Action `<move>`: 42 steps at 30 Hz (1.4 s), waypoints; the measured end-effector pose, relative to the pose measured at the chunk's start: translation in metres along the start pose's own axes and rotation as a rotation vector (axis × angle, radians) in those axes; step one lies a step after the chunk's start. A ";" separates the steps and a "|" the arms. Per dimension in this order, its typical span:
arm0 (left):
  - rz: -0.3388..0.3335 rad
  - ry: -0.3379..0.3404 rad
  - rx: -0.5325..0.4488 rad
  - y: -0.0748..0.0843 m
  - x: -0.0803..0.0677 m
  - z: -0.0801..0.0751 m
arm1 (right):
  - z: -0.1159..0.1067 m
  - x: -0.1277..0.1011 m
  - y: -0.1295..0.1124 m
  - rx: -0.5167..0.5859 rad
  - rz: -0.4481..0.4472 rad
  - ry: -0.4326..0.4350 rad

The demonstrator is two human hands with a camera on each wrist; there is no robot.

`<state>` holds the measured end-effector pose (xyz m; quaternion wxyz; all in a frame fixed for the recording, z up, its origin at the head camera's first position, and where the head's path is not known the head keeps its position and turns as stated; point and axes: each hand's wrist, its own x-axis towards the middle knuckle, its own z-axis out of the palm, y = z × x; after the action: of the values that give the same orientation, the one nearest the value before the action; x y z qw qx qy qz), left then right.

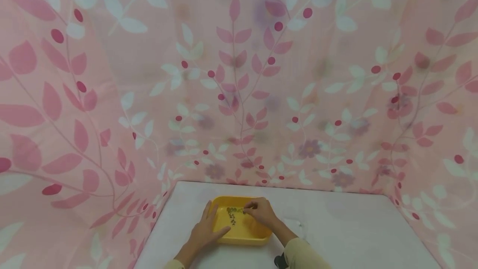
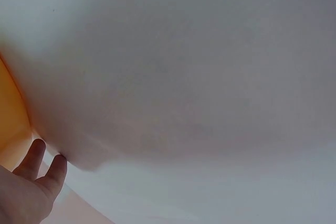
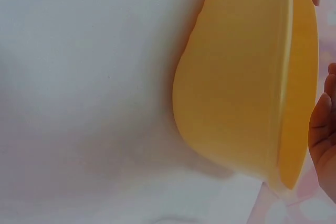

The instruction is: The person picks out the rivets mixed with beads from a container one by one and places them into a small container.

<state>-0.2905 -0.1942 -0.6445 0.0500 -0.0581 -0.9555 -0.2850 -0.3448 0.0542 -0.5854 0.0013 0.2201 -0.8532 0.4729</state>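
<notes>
At the near edge of the white table (image 1: 336, 227), just left of centre, sits a shallow yellow tray (image 1: 244, 235) with a cluster of small dark pieces (image 1: 232, 214) in its far half — too small to identify.

Left hand (image 1: 207, 229): laid flat on the tray's left side, fingers straight and slightly spread, tips along the left rim, thumb reaching across the near part of the tray floor. It grips nothing. Left wrist view shows only two straight fingertips (image 2: 39, 163) over the white surface, with a sliver of yellow at the frame's left edge.

Right hand (image 1: 261, 212): over the tray's far right corner, fingers curled inward with the tips drawn together beside the dark pieces — it appears to pinch one, though the piece itself cannot be made out. Right wrist view shows the tray's outer wall (image 3: 236, 77) and rim close up, fingertips (image 3: 323, 129) at the right edge.

Backdrop: pink leaf-patterned cloth (image 1: 239, 74) on three sides.
</notes>
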 end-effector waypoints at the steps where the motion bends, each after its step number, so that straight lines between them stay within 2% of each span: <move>1: 0.003 0.002 -0.002 0.001 0.001 0.000 | -0.002 0.000 0.000 0.002 -0.001 -0.001; 8: 0.003 -0.001 -0.017 0.004 -0.001 -0.002 | -0.017 -0.002 -0.002 -0.009 0.023 -0.008; 15: 0.026 0.029 -0.011 0.006 0.000 -0.004 | -0.048 -0.003 -0.003 -0.069 0.034 0.035; 22: 0.035 0.018 -0.007 0.007 0.000 -0.003 | -0.076 -0.011 0.011 -0.159 0.062 0.078; 26: 0.038 0.033 -0.007 0.005 -0.001 -0.003 | -0.087 -0.016 0.019 -0.180 0.069 0.119; 34: 0.056 0.039 -0.054 0.002 -0.002 -0.003 | -0.102 -0.025 0.034 -0.190 0.130 0.161; 42: 0.021 0.016 -0.032 0.003 -0.002 -0.004 | -0.116 -0.037 0.046 -0.175 0.160 0.206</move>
<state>-0.2874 -0.1944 -0.6395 0.0598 -0.0663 -0.9497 -0.3002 -0.3524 0.1826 -0.5666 0.0700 0.1008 -0.9014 0.4152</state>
